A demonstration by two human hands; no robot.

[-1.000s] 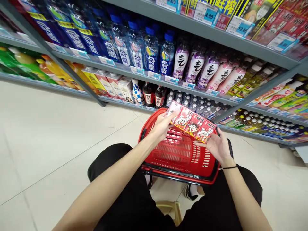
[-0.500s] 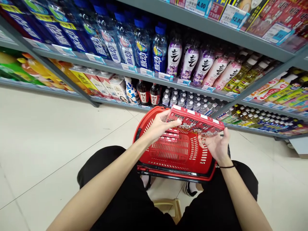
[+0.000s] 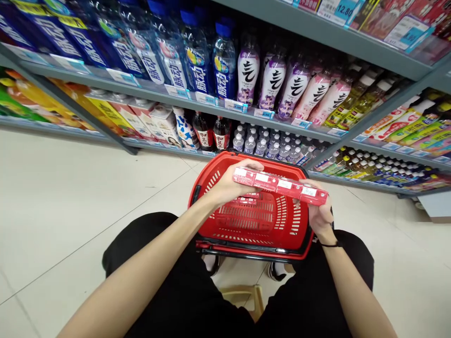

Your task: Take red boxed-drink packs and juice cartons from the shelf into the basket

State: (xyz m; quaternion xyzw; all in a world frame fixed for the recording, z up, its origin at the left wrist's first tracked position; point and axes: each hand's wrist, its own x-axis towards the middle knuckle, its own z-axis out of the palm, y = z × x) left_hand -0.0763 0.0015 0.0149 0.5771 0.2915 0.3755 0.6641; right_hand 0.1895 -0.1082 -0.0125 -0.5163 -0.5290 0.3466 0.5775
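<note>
A red pack of drink cartons (image 3: 281,184), several joined in a row, is held over the red shopping basket (image 3: 243,228) with its top edge facing me. My left hand (image 3: 230,183) grips the pack's left end, fingers behind it. Around the right end is my right hand (image 3: 320,213), with its fingers partly hidden by the pack. More red cartons (image 3: 246,199) lie inside the basket on its left side, mostly covered by my left hand and the held pack. The basket stands between my knees.
Ahead, a grey shelf unit (image 3: 211,98) carries blue-capped bottles (image 3: 225,61), purple-labelled bottles (image 3: 248,70) and small clear bottles (image 3: 262,143). A beige stool (image 3: 259,300) shows beneath me. Pale floor tiles (image 3: 70,197) stretch to both sides.
The pack has been tilted, so its printed front no longer shows and its top edge faces me. Both hands turned with it, staying on its ends. The view shifted slightly.
</note>
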